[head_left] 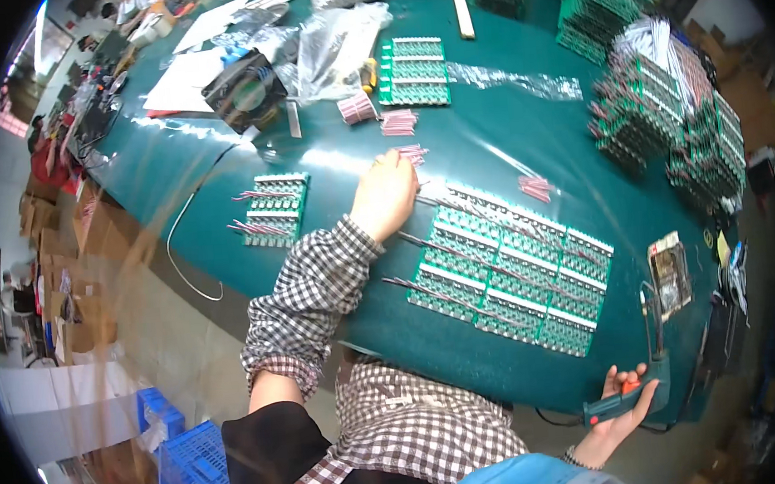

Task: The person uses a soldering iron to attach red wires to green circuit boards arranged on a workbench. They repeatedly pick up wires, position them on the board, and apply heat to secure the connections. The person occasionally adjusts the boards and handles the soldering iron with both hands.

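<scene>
My left hand (pixel 386 192), in a checked sleeve, reaches over the table with its fingers drawn together on a small bundle of pink wires (pixel 413 153). The fingertips are partly hidden. In my right hand (pixel 610 426), at the lower right, is a teal soldering gun (pixel 657 375) with a red-orange trigger, its metal tip pointing up and away. Between the hands lie green circuit boards (pixel 522 279) set in a block, with dark and pinkish wires along their rows and sticking out at the left. Another short bundle of pink wires (pixel 535 188) lies just beyond them.
Left of my arm lies a smaller wired board group (pixel 278 210). Farther off are bare boards (pixel 415 71), a wire-solder spool (pixel 357 108), a black fan (pixel 246 91) and plastic bags (pixel 336 50). Stacked wired boards (pixel 636 109) stand at the right, near a soldering tip tray (pixel 670 274).
</scene>
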Demonstrator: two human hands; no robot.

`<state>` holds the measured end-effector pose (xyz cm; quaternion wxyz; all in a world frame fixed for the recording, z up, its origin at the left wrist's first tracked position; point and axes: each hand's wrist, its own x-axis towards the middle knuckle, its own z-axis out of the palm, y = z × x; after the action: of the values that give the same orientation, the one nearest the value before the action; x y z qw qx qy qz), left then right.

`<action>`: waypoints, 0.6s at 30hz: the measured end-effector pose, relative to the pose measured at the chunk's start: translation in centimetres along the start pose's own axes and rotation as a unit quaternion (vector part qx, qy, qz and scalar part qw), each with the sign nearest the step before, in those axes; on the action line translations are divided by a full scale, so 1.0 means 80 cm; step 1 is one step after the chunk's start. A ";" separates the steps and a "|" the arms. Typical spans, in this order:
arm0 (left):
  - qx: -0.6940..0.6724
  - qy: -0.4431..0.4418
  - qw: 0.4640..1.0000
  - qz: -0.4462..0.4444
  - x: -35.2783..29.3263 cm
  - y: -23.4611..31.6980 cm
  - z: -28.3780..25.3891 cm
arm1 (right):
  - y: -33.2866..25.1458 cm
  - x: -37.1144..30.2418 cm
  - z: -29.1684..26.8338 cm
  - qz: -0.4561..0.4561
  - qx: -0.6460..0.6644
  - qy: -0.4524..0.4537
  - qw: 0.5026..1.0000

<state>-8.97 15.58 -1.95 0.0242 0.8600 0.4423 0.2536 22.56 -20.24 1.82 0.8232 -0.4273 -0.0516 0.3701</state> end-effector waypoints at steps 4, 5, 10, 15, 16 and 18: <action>-0.037 0.030 0.998 -0.039 -0.005 -0.009 -0.010 | 0.005 -0.003 0.027 -0.004 -0.053 0.043 0.998; -0.086 0.031 0.993 -0.068 -0.005 -0.005 -0.014 | 0.003 -0.002 0.027 -0.002 -0.061 0.031 0.998; -0.458 -0.085 0.873 -0.146 -0.012 0.078 -0.067 | -0.004 -0.005 0.031 -0.018 -0.078 -0.010 0.997; -0.631 -0.264 0.728 -0.049 -0.062 0.201 -0.081 | 0.032 -0.021 0.074 -0.050 -0.144 -0.051 0.987; -0.660 -0.285 0.693 -0.046 -0.071 0.215 -0.072 | 0.040 -0.027 0.085 -0.064 -0.179 -0.069 0.979; -0.674 -0.286 0.679 -0.051 -0.081 0.239 -0.069 | 0.049 -0.036 0.097 -0.064 -0.222 -0.078 0.970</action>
<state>-0.30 -2.02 5.26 0.7359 0.6174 0.1661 0.2229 15.15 -15.54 4.50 0.7230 -0.5650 -0.2240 0.3284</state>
